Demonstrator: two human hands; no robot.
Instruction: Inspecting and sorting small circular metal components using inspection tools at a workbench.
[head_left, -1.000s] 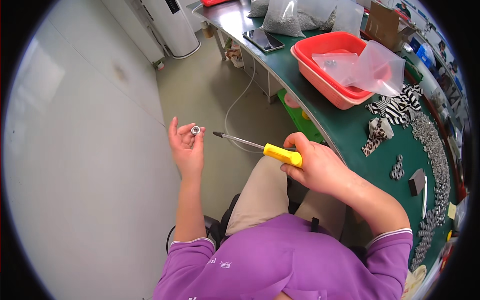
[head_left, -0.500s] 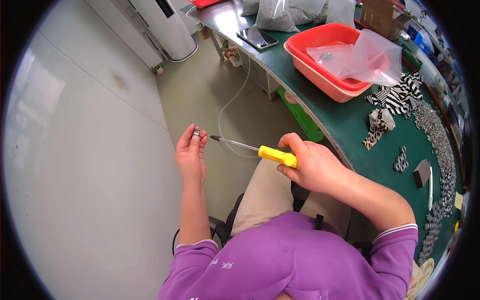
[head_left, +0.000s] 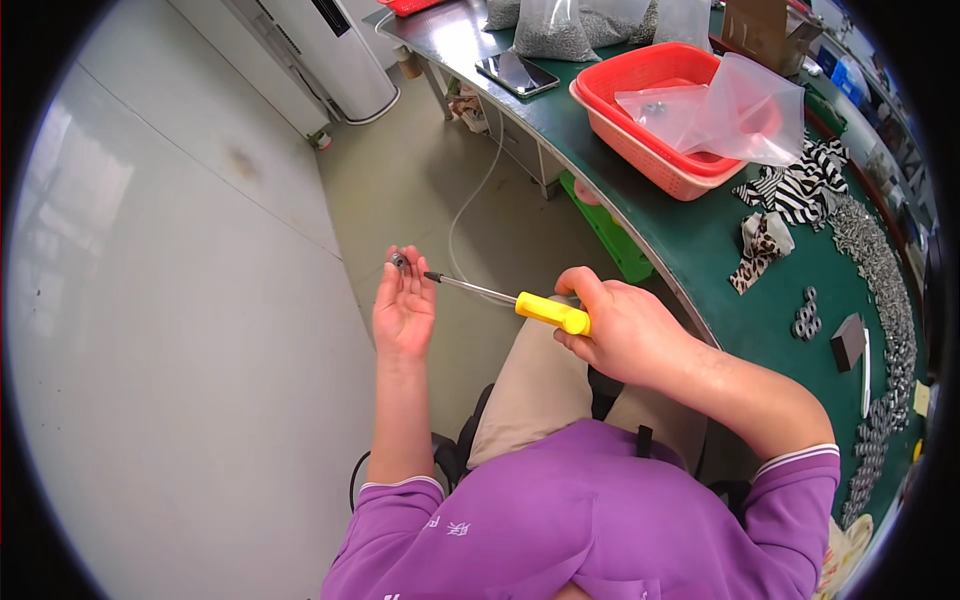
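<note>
Palm up, my left hand (head_left: 404, 308) keeps a small grey metal part with a hole (head_left: 399, 260) at its fingertips, beside the thumb. My right hand (head_left: 632, 325) is wrapped round the yellow handle of a screwdriver (head_left: 553, 313). Its thin steel shaft points left, and the dark tip ends close to my left fingers, apart from the metal part. Both hands are above the floor, left of the green table (head_left: 690, 255). Several similar metal parts (head_left: 806, 314) stand in a small cluster on the table, near a dark grey block (head_left: 848, 342).
Stacked red baskets (head_left: 640, 140) hold a clear plastic bag. A phone (head_left: 516, 74) lies near the table edge. Striped cloth (head_left: 805, 190) and leopard-print cloth (head_left: 758, 250) lie beside a long band of metal parts (head_left: 885, 290). A pale wall (head_left: 190, 330) stands at the left.
My left hand has turned its palm up and shifted slightly right, and the metal part now shows its hole. My right hand with the screwdriver has barely moved.
</note>
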